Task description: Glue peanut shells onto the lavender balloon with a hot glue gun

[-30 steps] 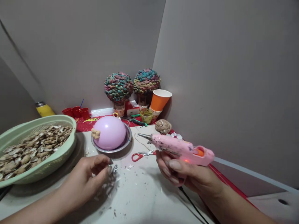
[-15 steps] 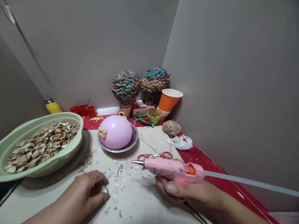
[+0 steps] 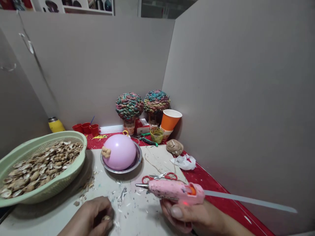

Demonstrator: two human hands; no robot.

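At the far left a pale green basket (image 3: 61, 178) sits on the tabletop (image 3: 137, 219), heaped with split nut shells (image 3: 36, 167); it lies within easy reach of the left hand (image 3: 92, 219), which probably explains its place there. That hand rests low on the tabletop just in front of the basket, fingers curled and pinched around a small light piece, likely one shell, though it is mostly hidden. Loose crumbs and flakes (image 3: 121, 196) lie scattered between the two hands.

Further back, in the middle, a pink balloon (image 3: 120, 151) rests in a shallow metal bowl (image 3: 136, 162), which seems to keep the round shape from rolling. A peanut shell (image 3: 106, 152) clings to the balloon's left side. Red-handled scissors (image 3: 159, 177) lie flat just in front of the bowl, near the glue gun's tip.

To the right, the right hand (image 3: 189, 216) is closed around the grip of a pink glue gun (image 3: 172, 190), nozzle pointing left toward the other hand and held just above the tabletop. A pale glue stick (image 3: 248, 199) juts out of its back to the right. A red light glows at the handle, so it appears to be switched on.

Against the back panel stand two yarn-wrapped ball ornaments (image 3: 142, 105), an orange paper cup (image 3: 170, 119) and a ball of twine (image 3: 174, 147), set out of the working space.
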